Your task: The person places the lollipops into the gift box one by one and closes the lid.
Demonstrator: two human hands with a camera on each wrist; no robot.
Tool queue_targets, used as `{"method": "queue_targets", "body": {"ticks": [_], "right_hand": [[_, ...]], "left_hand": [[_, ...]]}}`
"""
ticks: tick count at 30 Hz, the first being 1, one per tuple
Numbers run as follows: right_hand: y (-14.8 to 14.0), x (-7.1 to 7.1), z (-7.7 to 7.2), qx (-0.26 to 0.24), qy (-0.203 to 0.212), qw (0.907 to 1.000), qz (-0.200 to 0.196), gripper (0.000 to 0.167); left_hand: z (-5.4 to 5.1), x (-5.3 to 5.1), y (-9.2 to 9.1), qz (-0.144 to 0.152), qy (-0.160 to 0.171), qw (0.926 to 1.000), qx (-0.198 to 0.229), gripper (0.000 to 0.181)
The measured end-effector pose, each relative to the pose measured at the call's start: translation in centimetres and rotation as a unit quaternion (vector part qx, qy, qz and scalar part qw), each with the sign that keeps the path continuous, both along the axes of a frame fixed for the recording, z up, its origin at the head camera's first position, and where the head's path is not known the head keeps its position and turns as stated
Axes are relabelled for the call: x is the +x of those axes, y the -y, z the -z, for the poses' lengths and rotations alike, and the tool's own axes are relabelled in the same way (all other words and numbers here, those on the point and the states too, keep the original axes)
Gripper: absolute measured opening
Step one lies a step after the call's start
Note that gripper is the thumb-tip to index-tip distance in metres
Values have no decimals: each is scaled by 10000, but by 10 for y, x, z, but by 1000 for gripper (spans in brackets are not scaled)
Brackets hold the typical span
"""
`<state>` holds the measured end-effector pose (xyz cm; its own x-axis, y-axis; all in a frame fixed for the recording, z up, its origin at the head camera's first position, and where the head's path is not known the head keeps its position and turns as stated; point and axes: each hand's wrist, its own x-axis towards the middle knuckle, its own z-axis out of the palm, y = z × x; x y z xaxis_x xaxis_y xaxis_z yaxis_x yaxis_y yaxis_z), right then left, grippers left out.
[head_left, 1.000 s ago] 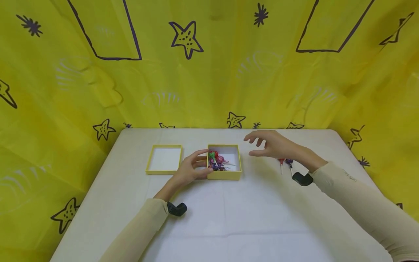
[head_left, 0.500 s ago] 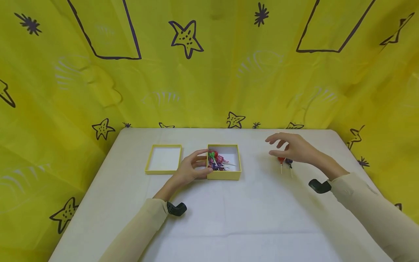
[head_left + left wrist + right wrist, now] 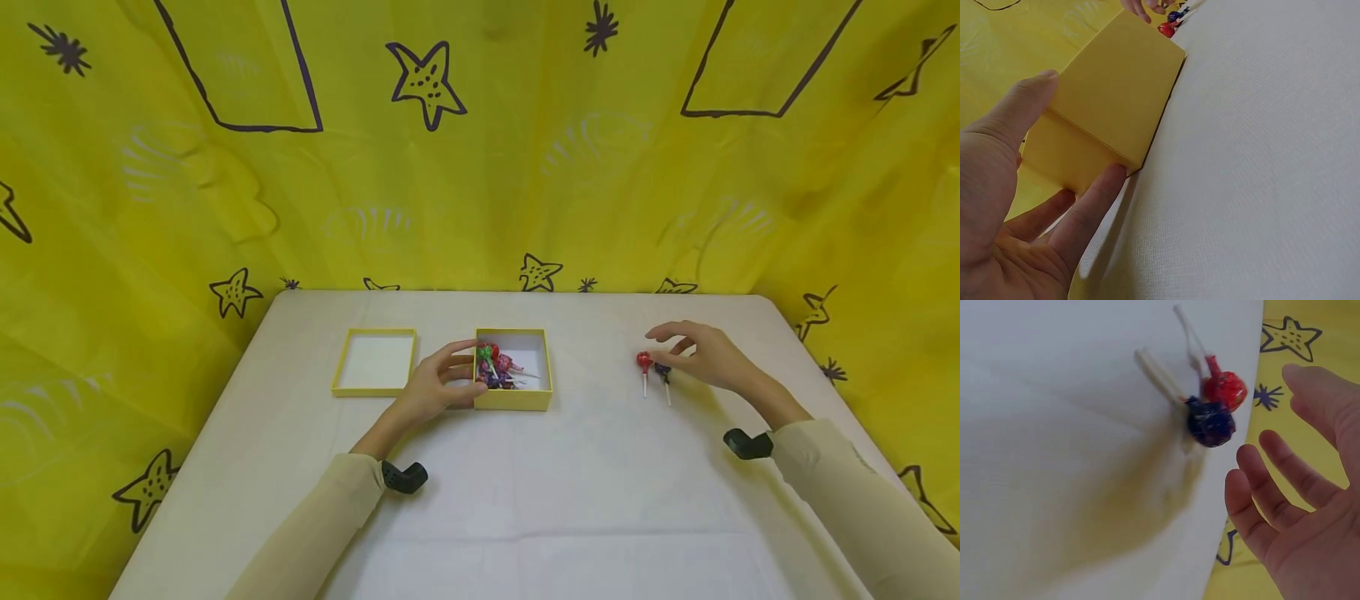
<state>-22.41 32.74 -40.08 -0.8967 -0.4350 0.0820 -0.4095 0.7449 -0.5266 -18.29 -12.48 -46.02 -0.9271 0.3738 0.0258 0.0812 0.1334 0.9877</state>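
Note:
My left hand (image 3: 433, 387) holds the left side of a yellow box (image 3: 513, 401), its thumb at the near corner and its fingers along the side wall. Inside the box several wrapped lollipops (image 3: 504, 363) lie heaped toward the left. In the left wrist view the thumb and fingertips touch the box's outer faces (image 3: 1116, 81). My right hand (image 3: 708, 357) hovers beside two lollipops on the table, fingers apart and nothing held. One is a red lollipop (image 3: 1227, 390); next to it lies a dark blue lollipop (image 3: 1210, 424).
A shallow yellow box lid (image 3: 375, 392) with a white inside lies left of the box. The table has a white cloth (image 3: 570, 483). A yellow patterned curtain (image 3: 480, 167) hangs behind and along both sides.
My right hand has moved right and lowered from near the box to the two loose lollipops. The left hand and the box have stayed in place.

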Motion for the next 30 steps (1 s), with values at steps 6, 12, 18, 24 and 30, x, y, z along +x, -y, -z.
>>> {"method": "queue_targets", "body": {"ticks": [6,12,18,24,30], "right_hand": [[-9,-2,13,131,603,9979,201,42],[-13,-1,18,200,921,9954,199,46],[-14,0,20,285,1051,9935,337,43],[-12,2,19,286,1108,9925,423,35],[-12,3,18,285,1082,9929,391,31]], "left_hand": [[-1,0,0,14,-6,10000,-19,74],[-2,1,0,-44,41,9999,-130,73],[-2,2,1,-35,48,9999,-145,74],[-1,1,1,-62,33,9996,-263,74],[-1,1,1,-68,17,9996,-285,75]]}}
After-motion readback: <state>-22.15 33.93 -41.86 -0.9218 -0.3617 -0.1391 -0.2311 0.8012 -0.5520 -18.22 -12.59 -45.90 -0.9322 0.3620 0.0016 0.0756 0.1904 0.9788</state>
